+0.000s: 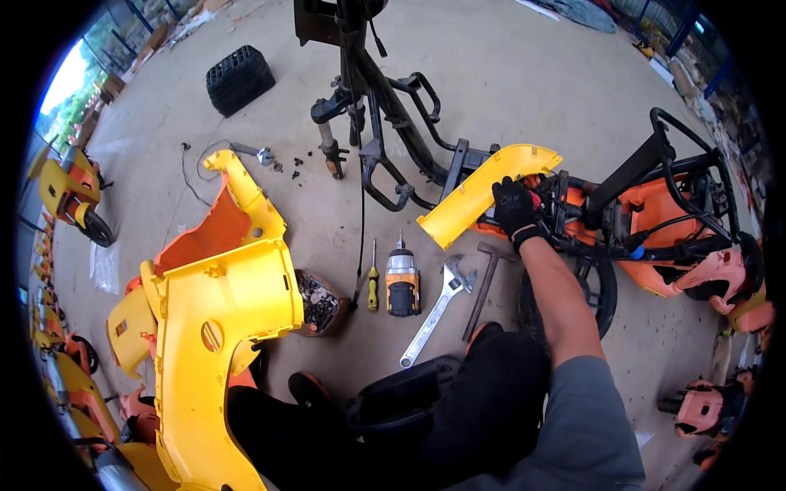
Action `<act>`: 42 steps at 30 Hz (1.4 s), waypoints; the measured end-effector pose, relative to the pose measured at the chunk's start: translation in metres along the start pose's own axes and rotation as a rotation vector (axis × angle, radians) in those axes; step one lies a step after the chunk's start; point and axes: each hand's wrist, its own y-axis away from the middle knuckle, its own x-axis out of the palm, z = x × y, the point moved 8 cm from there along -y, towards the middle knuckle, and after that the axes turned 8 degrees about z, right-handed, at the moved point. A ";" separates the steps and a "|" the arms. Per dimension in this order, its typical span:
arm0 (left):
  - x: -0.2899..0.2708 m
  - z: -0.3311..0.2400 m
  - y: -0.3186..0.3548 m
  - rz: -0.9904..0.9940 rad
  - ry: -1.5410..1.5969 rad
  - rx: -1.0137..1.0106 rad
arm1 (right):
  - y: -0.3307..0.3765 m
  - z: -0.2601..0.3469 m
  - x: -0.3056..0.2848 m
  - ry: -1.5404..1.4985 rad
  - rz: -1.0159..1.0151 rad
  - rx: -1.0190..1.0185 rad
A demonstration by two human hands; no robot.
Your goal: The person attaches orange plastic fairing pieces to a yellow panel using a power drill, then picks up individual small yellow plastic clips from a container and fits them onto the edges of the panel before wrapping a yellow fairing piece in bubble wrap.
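My right hand [514, 206], in a black glove, reaches over the black scooter frame [471, 164]. Its fingers are closed at the near edge of a long yellow plastic panel [483, 188], which lies slantwise across the frame. A bit of red shows beside the hand, too small to name. My left hand is out of sight. Large yellow body panels [221, 303] stand at the left in front of me. Between them and the frame lie a screwdriver [373, 278], a cordless power driver [403, 282], an adjustable wrench [434, 315] and a hammer [487, 286].
A box of small hardware [319, 303] sits beside the left panels. A black crate [240, 80] stands farther back, and small black parts [296, 167] lie scattered. A wheel [598, 295] is under the frame. Yellow scooters [70, 192] line the left side.
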 end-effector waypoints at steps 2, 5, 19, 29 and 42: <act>0.001 0.002 -0.005 0.042 0.054 -0.043 | 0.001 0.000 0.002 -0.012 0.042 0.026; 0.015 0.014 -0.009 0.223 0.421 -0.289 | 0.003 0.002 -0.005 -0.069 -0.034 0.020; -0.020 0.032 -0.014 -0.047 0.155 -0.173 | -0.014 0.064 -0.118 -0.654 -0.088 -0.131; 0.047 -0.001 -0.005 0.292 0.514 0.027 | 0.063 0.278 -0.261 -1.783 1.291 -0.530; 0.053 0.029 0.003 0.406 0.105 0.092 | 0.049 0.289 -0.308 -2.218 1.008 -0.355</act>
